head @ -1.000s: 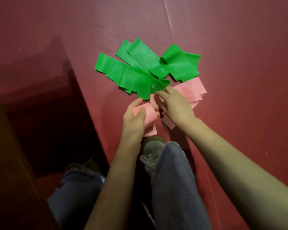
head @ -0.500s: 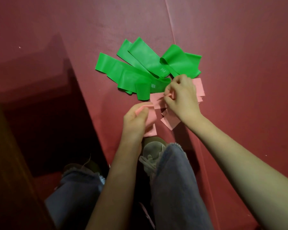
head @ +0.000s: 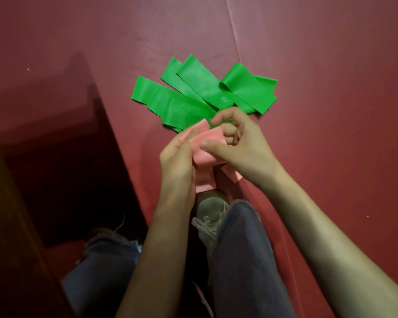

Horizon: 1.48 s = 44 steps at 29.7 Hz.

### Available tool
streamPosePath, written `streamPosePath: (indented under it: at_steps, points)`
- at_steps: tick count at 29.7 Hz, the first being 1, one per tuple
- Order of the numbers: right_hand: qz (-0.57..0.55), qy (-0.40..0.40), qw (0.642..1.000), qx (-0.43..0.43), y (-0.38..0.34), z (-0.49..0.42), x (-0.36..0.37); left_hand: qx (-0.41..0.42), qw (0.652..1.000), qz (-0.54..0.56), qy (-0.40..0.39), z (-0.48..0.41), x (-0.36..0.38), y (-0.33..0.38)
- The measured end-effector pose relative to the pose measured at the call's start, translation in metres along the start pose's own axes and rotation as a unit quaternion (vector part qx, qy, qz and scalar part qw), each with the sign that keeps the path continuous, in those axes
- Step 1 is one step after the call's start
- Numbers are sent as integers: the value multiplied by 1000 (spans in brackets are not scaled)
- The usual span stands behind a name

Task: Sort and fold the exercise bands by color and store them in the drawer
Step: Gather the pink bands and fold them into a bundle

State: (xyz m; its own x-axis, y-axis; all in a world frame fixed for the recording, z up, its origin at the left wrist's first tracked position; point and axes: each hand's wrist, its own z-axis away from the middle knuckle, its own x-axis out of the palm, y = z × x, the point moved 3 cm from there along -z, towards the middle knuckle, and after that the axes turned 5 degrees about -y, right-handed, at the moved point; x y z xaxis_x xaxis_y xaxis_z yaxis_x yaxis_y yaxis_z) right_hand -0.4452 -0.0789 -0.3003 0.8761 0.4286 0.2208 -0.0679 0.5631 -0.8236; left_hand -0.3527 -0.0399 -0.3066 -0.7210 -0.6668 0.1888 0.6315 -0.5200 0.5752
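Left hand [head: 177,161], right hand [head: 237,145] both grip folded pink bands [head: 209,135]; green bands [head: 193,88] beyond, white print [head: 223,100] illegible.

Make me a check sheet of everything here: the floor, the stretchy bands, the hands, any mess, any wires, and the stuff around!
Surface: red mat with one seam running across it.
Job's things: green bands lie in a loose overlapping pile on the mat; pink bands are bunched in both hands, with ends hanging toward the mat. No drawer can be made out.
Clutter: nothing seen.
Grippers: left hand grips the pink bands; right hand pinches them with its thumb on top.
Cables: nothing seen.
Surroundings: the person's jeans and a shoe; a dark wooden piece on the left, too dim to identify.
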Motion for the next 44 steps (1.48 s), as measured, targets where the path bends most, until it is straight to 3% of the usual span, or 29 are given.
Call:
streamPosePath:
  at_steps: [4,10,14,17,20,23,25,29,33,35,37,38,41,44]
  points:
    - [6,55,998,13,11,-5,7,-58,995,73,-38,1,1,-2]
    - [87,92,992,-15,14,-7,8,-15,995,-30,-91,5,0,-9]
    - [65,69,995,-42,21,0,9,30,999,-9,-15,4,-5,0]
    - [77,46,996,-8,35,9,3,77,996,-37,37,2,-14,6]
    - [176,9,983,54,51,13,2,106,990,-74,54,1,-15,4]
    - [343,29,939,-10,48,16,6,119,988,-75,69,3,-15,4]
    - [305,32,951,-34,42,18,7,134,986,-54,77,3,-16,9]
    - [132,-7,991,32,44,21,17,155,984,-41,80,1,-15,19]
    - [196,-46,973,110,57,15,11,149,983,-46,99,1,-17,15]
    - [158,-4,979,130,63,7,4,140,982,-46,116,0,-21,14]
    - [65,86,983,147,68,0,-5,125,983,-39,129,0,-25,11]
    - [73,121,980,139,69,-3,-10,118,983,-38,137,0,-27,10]
    - [302,121,942,83,62,-15,-21,113,978,-50,170,-1,-33,7]
    - [456,9,887,64,60,-31,-18,119,976,-51,174,-2,-34,7]
